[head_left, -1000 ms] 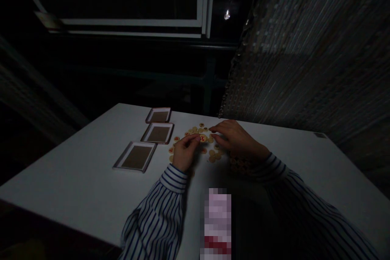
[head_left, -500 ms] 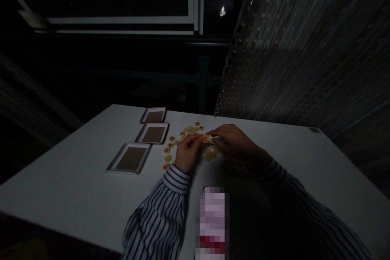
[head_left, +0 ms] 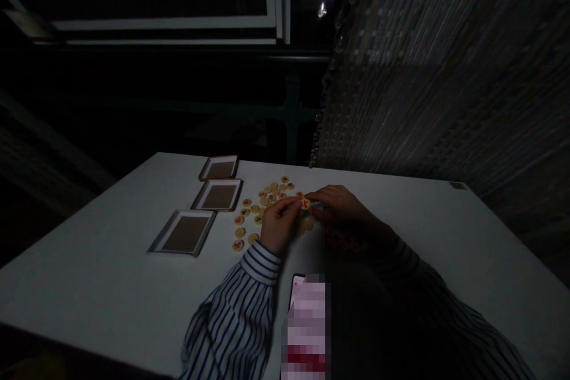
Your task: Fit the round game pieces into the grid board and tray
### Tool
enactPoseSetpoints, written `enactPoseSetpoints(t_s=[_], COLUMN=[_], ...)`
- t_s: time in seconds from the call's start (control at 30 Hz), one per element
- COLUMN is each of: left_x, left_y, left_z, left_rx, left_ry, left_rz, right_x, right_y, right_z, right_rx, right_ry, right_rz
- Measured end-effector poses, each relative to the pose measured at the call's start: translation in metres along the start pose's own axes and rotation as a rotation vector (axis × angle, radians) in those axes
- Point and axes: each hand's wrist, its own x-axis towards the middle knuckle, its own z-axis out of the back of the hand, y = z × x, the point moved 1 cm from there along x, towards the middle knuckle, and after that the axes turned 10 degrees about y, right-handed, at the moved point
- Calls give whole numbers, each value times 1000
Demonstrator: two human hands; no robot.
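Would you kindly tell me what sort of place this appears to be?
Probably a dim indoor room, perhaps in a home: a curtain of hanging strands at right, a pale window-like frame beyond, and a white table bearing round pieces and shallow trays.

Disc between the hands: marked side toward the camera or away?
Toward it: a red character shows on the disc, pinched in the left hand. Whether the right hand touches it, cannot tell.
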Motion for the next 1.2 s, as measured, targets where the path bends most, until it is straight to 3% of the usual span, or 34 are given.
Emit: enactPoseSetpoints(t_s=[0.27,0.6,0.83,1.2], left_x=[-4,-5,-7,-7], left_y=[-2,16,17,20], left_z=[-7,-11,-14,-12], left_rx=[42,-18,-32,-88], left_ry=[25,55,46,-5], left_rz=[-30,5,68,70], right_x=[-5,-13,-10,-15], right_y=[-6,-9,-7,-10], right_z=[-4,-10,-8,-16], right_rx=[11,35,5,30], right_ry=[-8,-16,60,81], right_rz=[-50,-114,-164,-85])
